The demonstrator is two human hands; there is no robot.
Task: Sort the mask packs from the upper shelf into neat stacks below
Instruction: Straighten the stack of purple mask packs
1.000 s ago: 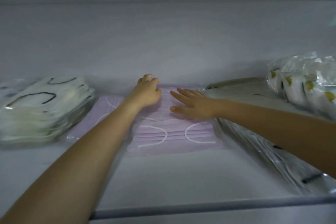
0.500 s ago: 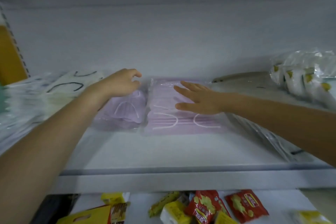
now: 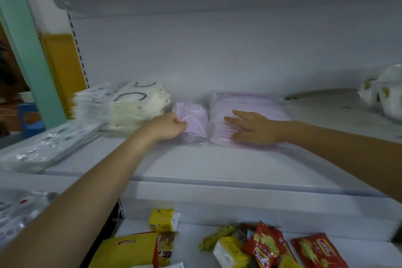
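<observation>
The left hand (image 3: 167,125) is curling its fingers round the near edge of the small purple pack (image 3: 192,121) and is gripping it. The right hand (image 3: 254,129) is lying flat with its fingers straight and spread, pressing down on the larger purple pack (image 3: 250,102) and holding nothing. Both packs are sitting side by side, just about touching, at the back of the shelf (image 3: 195,165).

The step seems to be squaring the two purple packs into a tidy row. To do it well, the flat hand should be steadying its pack while the other is nudging the small one, so the slippery wrappers are not sliding apart. The small pack is looking crumpled, so a light grip and a smoothing press would suit it better than a squeeze. The white mask stack (image 3: 139,106) is standing just beside the left hand, and a careless elbow could be knocking it askew.

Each clear wrapper is holding folded masks: purple with white loops in the middle, white with black loops at the left. Flat clear packs (image 3: 50,146) are lying further left; their contents are too blurred to tell. At the far right, plastic bags (image 3: 382,98) are holding white items with yellow spots. The lower shelf (image 3: 195,233) is carrying yellow and red snack packets (image 3: 267,243) in a loose heap.
</observation>
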